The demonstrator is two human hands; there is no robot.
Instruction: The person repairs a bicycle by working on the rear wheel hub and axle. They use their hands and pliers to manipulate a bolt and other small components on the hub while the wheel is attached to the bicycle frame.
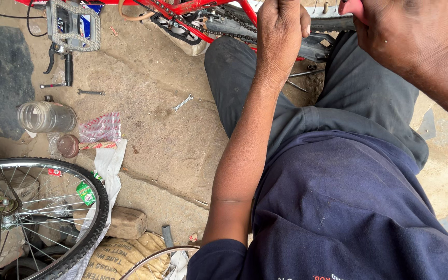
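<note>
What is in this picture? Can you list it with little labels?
Place: stone ground beside a red metal bicycle frame
Left hand: closed, raised near the black rubber tyre; what it grips is hidden
Right hand: by the same tyre, grip unclear
Tools: small silver spanner lying on the ground
Nearby: clear glass jar on its side, spoked bicycle wheel

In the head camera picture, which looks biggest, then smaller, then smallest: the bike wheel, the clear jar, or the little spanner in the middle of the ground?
1. Bike wheel
2. Clear jar
3. Little spanner

All three lie on the ground, so nearness hardly changes the order.
</note>
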